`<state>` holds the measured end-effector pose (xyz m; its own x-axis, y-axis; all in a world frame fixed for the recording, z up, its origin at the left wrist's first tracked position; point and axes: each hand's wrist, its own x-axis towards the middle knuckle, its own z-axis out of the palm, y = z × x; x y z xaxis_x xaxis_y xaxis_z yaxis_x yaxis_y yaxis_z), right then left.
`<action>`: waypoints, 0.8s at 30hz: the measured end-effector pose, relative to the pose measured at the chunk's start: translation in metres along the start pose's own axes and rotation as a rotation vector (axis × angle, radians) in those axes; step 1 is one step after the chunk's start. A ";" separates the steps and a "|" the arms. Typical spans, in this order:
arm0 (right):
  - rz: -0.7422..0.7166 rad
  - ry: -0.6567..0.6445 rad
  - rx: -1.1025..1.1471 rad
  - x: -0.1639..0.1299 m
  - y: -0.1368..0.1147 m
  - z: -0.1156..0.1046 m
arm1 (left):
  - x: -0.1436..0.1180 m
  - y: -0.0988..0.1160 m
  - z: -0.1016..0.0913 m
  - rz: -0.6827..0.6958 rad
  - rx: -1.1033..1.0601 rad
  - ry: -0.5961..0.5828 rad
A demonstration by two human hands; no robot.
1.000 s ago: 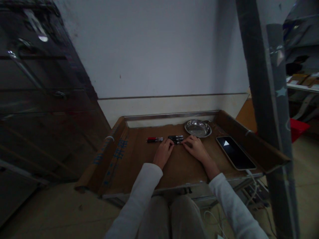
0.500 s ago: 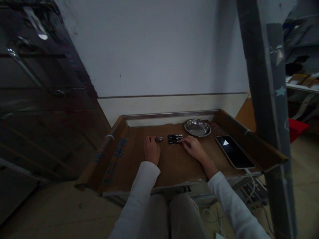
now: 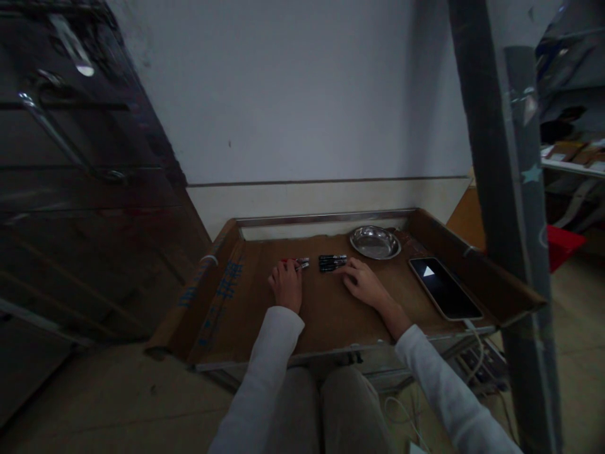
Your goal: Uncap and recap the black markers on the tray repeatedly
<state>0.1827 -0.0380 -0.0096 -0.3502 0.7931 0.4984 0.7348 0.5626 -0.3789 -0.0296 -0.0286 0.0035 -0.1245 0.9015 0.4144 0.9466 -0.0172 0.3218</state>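
Observation:
Two red pens (image 3: 302, 260) with pale, shiny ends lie side by side on the brown cardboard tabletop (image 3: 326, 315). My left hand (image 3: 286, 287) rests over their left part, fingers bent around them, so much of the lower pen is hidden. To their right is a small row of black pens (image 3: 331, 258), lined up parallel with silvery ends pointing right. My right hand (image 3: 365, 284) reaches in from the right; its index finger stretches along the lower right edge of this row, and the thumb is apart from it. A small gap separates the red pens from the black row.
A shiny metal dish (image 3: 375, 243) stands at the back right. Nearer me on the right lies a phone (image 3: 444, 289) with a white cable plugged in. Raised cardboard flaps (image 3: 467, 258) edge the table's sides. A grey wrapped post (image 3: 501, 208) rises beyond the right side.
My left hand has drawn back slightly, uncovering more of the red pens. The right index finger has slid a little left along the lower edge of the black row.

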 end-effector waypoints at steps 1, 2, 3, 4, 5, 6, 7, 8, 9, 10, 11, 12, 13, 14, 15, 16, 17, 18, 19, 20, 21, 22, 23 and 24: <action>0.015 0.023 0.017 0.000 -0.001 -0.001 | 0.001 0.000 0.001 -0.001 -0.053 -0.002; 0.030 0.055 0.039 0.000 -0.002 -0.003 | 0.001 0.000 0.002 0.014 -0.133 -0.009; 0.044 0.090 0.064 0.000 -0.003 -0.005 | 0.002 0.000 0.003 0.052 -0.236 -0.021; 0.053 0.123 0.090 0.001 -0.006 -0.007 | 0.002 0.001 0.003 0.116 -0.347 -0.038; 0.054 0.149 0.115 0.001 -0.009 -0.008 | 0.001 0.003 0.003 0.203 -0.451 -0.057; 0.046 0.161 0.131 0.001 -0.012 -0.010 | 0.000 0.005 0.003 0.301 -0.534 -0.076; 0.029 0.154 0.140 0.001 -0.014 -0.011 | -0.001 0.008 0.002 0.392 -0.589 -0.091; 0.005 0.132 0.144 0.000 -0.017 -0.012 | -0.002 0.010 0.001 0.464 -0.619 -0.099; -0.014 0.108 0.135 0.000 -0.018 -0.012 | -0.004 0.012 0.000 0.515 -0.631 -0.102; -0.031 0.086 0.119 -0.001 -0.019 -0.011 | -0.005 0.014 0.000 0.545 -0.638 -0.100; -0.045 0.069 0.100 -0.001 -0.019 -0.010 | -0.006 0.015 0.000 0.558 -0.643 -0.094; -0.060 0.055 0.083 -0.002 -0.018 -0.009 | -0.006 0.016 0.000 0.561 -0.650 -0.087; -0.070 0.043 0.074 -0.003 -0.016 -0.007 | -0.006 0.017 0.000 0.559 -0.661 -0.081; -0.075 0.040 0.068 -0.004 -0.014 -0.004 | -0.006 0.017 0.000 0.553 -0.678 -0.077; -0.080 0.032 0.062 -0.005 -0.012 -0.002 | -0.006 0.017 0.001 0.544 -0.701 -0.073; -0.080 0.025 0.062 -0.006 -0.010 0.000 | -0.006 0.017 0.001 0.531 -0.728 -0.073; -0.077 0.018 0.063 -0.007 -0.008 0.001 | -0.006 0.017 0.002 0.518 -0.757 -0.076; -0.073 0.011 0.067 -0.008 -0.007 0.002 | -0.006 0.017 0.002 0.502 -0.785 -0.079; -0.069 0.006 0.075 -0.008 -0.006 0.003 | -0.006 0.017 0.003 0.489 -0.807 -0.079; -0.065 0.005 0.084 -0.008 -0.006 0.003 | -0.006 0.017 0.003 0.476 -0.823 -0.077; -0.064 0.006 0.094 -0.008 -0.005 0.003 | -0.006 0.017 0.003 0.466 -0.834 -0.070; -0.063 0.008 0.104 -0.008 -0.005 0.003 | -0.006 0.018 0.003 0.456 -0.842 -0.059; -0.063 0.009 0.112 -0.008 -0.005 0.003 | -0.007 0.018 0.003 0.446 -0.849 -0.045; -0.059 0.011 0.118 -0.007 -0.005 0.003 | -0.007 0.018 0.002 0.436 -0.856 -0.028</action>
<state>0.1800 -0.0458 -0.0142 -0.3840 0.7556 0.5307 0.6395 0.6322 -0.4374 -0.0113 -0.0340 0.0047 0.2047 0.7512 0.6275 0.3685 -0.6530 0.6616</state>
